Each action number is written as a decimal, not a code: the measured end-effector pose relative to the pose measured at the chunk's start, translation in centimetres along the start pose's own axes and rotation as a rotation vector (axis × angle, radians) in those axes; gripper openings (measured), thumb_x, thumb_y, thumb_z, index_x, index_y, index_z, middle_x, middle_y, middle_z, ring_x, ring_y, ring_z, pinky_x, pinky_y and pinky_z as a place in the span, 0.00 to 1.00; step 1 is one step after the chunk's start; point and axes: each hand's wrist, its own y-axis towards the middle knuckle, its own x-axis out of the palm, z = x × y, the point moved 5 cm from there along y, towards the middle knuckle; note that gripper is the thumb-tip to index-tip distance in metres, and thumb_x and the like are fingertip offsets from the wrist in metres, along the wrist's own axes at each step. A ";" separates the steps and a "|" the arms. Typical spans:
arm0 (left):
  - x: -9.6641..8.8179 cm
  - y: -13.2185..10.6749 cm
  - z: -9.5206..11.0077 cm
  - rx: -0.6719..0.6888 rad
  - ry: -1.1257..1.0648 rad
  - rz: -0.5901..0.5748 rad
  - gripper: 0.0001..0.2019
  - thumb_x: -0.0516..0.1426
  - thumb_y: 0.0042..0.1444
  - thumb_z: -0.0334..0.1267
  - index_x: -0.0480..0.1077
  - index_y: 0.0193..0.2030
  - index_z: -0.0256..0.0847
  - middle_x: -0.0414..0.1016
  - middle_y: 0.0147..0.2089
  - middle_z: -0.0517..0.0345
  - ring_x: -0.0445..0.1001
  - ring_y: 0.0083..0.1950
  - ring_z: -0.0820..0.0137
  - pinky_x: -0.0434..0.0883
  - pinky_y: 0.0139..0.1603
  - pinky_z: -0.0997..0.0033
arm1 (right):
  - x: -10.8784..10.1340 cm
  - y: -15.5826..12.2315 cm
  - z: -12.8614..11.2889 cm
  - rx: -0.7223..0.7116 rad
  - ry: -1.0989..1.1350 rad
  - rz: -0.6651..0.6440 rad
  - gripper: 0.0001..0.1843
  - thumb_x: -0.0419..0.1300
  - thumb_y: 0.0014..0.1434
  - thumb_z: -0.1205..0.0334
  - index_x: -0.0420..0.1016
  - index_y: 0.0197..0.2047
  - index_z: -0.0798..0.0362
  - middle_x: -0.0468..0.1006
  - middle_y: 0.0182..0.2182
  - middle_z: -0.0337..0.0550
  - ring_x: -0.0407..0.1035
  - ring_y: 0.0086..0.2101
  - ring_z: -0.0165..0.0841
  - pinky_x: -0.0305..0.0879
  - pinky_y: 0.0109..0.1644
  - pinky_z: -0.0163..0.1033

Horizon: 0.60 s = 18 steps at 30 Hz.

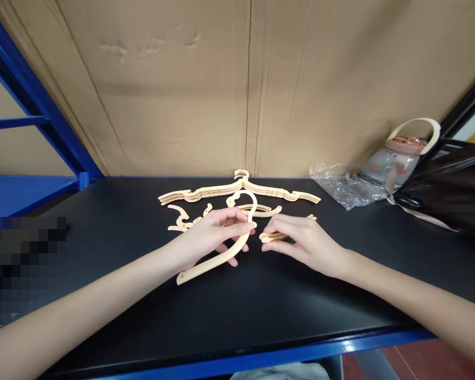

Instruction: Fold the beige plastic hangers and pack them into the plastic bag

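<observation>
My left hand (pixel 211 235) is closed around a cream plastic hanger piece with a hook (pixel 217 258); the hook curls up above my fingers and the long arm slants down toward me. My right hand (pixel 301 240) pinches another cream hanger piece (pixel 271 236), whose end pokes out toward the left hand. The two pieces nearly meet between my hands. Behind them several loose cream hanger parts (pixel 182 219) lie on the black table (pixel 142 295), and assembled cream hangers (pixel 241 191) are stacked near the back.
A cardboard wall rises behind the table. At the back right lie crumpled clear plastic (pixel 340 186), a lidded jar with a cream handle (pixel 399 158) and a dark bag (pixel 451 190). A blue rack frame (pixel 35 105) stands at the left.
</observation>
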 end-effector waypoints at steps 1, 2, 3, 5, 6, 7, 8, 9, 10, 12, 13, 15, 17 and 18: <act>0.1 0.0 -0.1 -0.012 -0.014 -0.015 0.10 0.60 0.56 0.44 0.69 0.37 0.39 0.73 0.39 0.56 0.77 0.38 0.67 0.77 0.24 0.74 | 0.0 0.0 0.1 0.003 -0.013 -0.003 0.11 0.53 0.66 0.55 0.70 0.38 0.51 0.75 0.32 0.39 0.70 0.32 0.30 0.62 0.36 0.33; 0.1 0.0 -0.1 -0.025 -0.028 -0.030 0.10 0.60 0.56 0.44 0.69 0.37 0.39 0.73 0.39 0.56 0.77 0.39 0.66 0.77 0.24 0.74 | 0.0 0.1 0.1 0.008 -0.031 -0.016 0.11 0.51 0.67 0.56 0.71 0.39 0.51 0.75 0.33 0.39 0.71 0.34 0.31 0.63 0.37 0.34; 0.2 0.0 -0.2 -0.038 -0.040 -0.042 0.11 0.60 0.57 0.44 0.69 0.37 0.38 0.73 0.39 0.56 0.78 0.39 0.65 0.77 0.24 0.75 | 0.0 0.1 0.2 0.013 -0.049 -0.030 0.12 0.49 0.68 0.58 0.72 0.40 0.51 0.76 0.34 0.40 0.71 0.36 0.31 0.64 0.39 0.34; 0.2 0.0 -0.4 -0.060 -0.071 -0.059 0.11 0.60 0.57 0.44 0.69 0.37 0.37 0.73 0.40 0.55 0.78 0.41 0.63 0.77 0.24 0.75 | 0.1 0.2 0.3 0.019 -0.067 -0.042 0.12 0.48 0.68 0.61 0.72 0.42 0.50 0.78 0.40 0.42 0.72 0.41 0.33 0.66 0.44 0.36; 0.1 0.1 -0.5 -0.071 -0.088 -0.064 0.11 0.60 0.57 0.44 0.70 0.37 0.37 0.74 0.41 0.54 0.79 0.41 0.63 0.77 0.24 0.76 | 0.1 0.2 0.3 0.027 -0.057 -0.036 0.11 0.48 0.68 0.62 0.72 0.45 0.50 0.78 0.43 0.42 0.72 0.44 0.34 0.66 0.46 0.37; 0.1 0.1 -0.5 -0.079 -0.103 -0.065 0.10 0.60 0.57 0.43 0.70 0.38 0.37 0.74 0.42 0.54 0.79 0.41 0.63 0.77 0.25 0.76 | 0.2 0.2 0.4 0.044 -0.030 -0.031 0.11 0.49 0.68 0.62 0.70 0.48 0.50 0.78 0.45 0.43 0.73 0.46 0.34 0.66 0.47 0.37; 0.0 0.2 -0.6 -0.087 -0.115 -0.063 0.10 0.60 0.57 0.43 0.70 0.39 0.37 0.74 0.42 0.54 0.79 0.41 0.63 0.77 0.25 0.76 | 0.3 0.2 0.6 0.071 0.012 -0.032 0.11 0.50 0.67 0.62 0.68 0.50 0.50 0.78 0.46 0.43 0.73 0.46 0.34 0.67 0.48 0.37; 0.0 0.3 -0.7 -0.093 -0.125 -0.062 0.10 0.60 0.57 0.43 0.71 0.39 0.38 0.75 0.42 0.54 0.79 0.41 0.63 0.77 0.26 0.75 | 0.4 0.1 0.7 0.103 0.065 -0.037 0.12 0.50 0.67 0.61 0.66 0.52 0.50 0.79 0.45 0.43 0.73 0.46 0.34 0.67 0.48 0.38; 0.0 0.3 -0.7 -0.100 -0.133 -0.063 0.10 0.60 0.57 0.43 0.71 0.40 0.38 0.75 0.41 0.54 0.79 0.41 0.64 0.77 0.27 0.76 | 0.5 0.0 0.9 0.133 0.121 -0.047 0.12 0.51 0.67 0.60 0.64 0.52 0.50 0.79 0.44 0.43 0.74 0.46 0.33 0.68 0.48 0.38; 0.1 0.4 -0.8 -0.110 -0.141 -0.078 0.10 0.60 0.57 0.42 0.72 0.40 0.37 0.76 0.39 0.54 0.79 0.41 0.65 0.77 0.28 0.76 | 0.7 -0.1 1.1 0.173 0.220 -0.073 0.10 0.53 0.65 0.58 0.64 0.49 0.50 0.80 0.41 0.41 0.75 0.43 0.33 0.69 0.47 0.38; 0.2 0.4 -0.8 -0.114 -0.146 -0.088 0.09 0.61 0.57 0.41 0.72 0.40 0.37 0.77 0.38 0.54 0.79 0.40 0.66 0.77 0.29 0.76 | 0.8 -0.1 1.1 0.184 0.260 -0.078 0.08 0.55 0.65 0.57 0.65 0.46 0.49 0.80 0.39 0.40 0.76 0.42 0.33 0.69 0.46 0.38; 0.3 0.3 -0.7 -0.118 -0.159 -0.102 0.08 0.61 0.57 0.40 0.72 0.39 0.36 0.77 0.38 0.55 0.79 0.39 0.67 0.77 0.31 0.76 | 0.9 -0.2 1.3 0.206 0.333 -0.062 0.08 0.58 0.62 0.55 0.65 0.41 0.49 0.79 0.36 0.38 0.76 0.38 0.32 0.69 0.42 0.36; 0.3 0.3 -0.5 -0.110 -0.173 -0.100 0.07 0.61 0.57 0.39 0.73 0.39 0.37 0.77 0.37 0.56 0.80 0.38 0.68 0.78 0.31 0.75 | 0.8 -0.1 1.5 0.224 0.394 -0.027 0.10 0.61 0.60 0.55 0.65 0.37 0.50 0.78 0.32 0.36 0.75 0.35 0.31 0.68 0.40 0.35; 0.3 0.3 -0.5 -0.105 -0.178 -0.101 0.07 0.61 0.57 0.39 0.73 0.38 0.37 0.78 0.37 0.56 0.80 0.37 0.68 0.78 0.31 0.75 | 0.8 0.0 1.5 0.225 0.420 -0.010 0.10 0.62 0.59 0.55 0.66 0.36 0.50 0.77 0.31 0.35 0.74 0.34 0.30 0.68 0.39 0.34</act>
